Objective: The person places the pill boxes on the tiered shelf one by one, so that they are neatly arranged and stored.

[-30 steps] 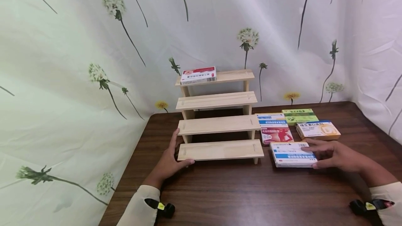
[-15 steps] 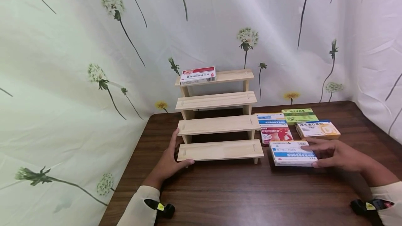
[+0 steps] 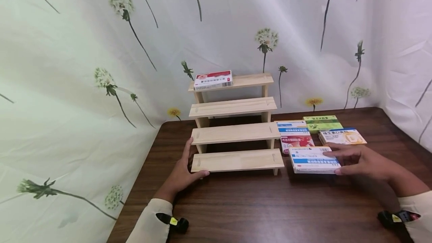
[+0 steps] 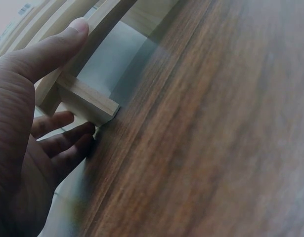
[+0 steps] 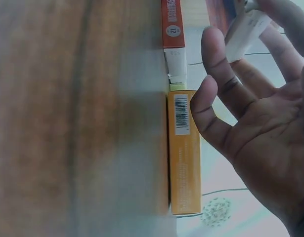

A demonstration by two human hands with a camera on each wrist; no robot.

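Observation:
My right hand pinches the right end of a white and blue medicine box, which is raised off the table with its far edge close to a red medicine box. In the right wrist view that held box shows only partly, between thumb and fingers. My left hand holds the left front corner of a four-step wooden display stand. Its thumb lies on the lowest step's front edge; the other fingers are around the left side, by the stand's leg.
A white and red medicine box lies on the top step's left end. Right of the stand lie another white and blue box, a green box and an orange and white box. A flowered cloth hangs behind the brown table.
My right hand has lifted the white and blue medicine box off the table and moved it slightly away from me. My left hand has stayed at the stand.

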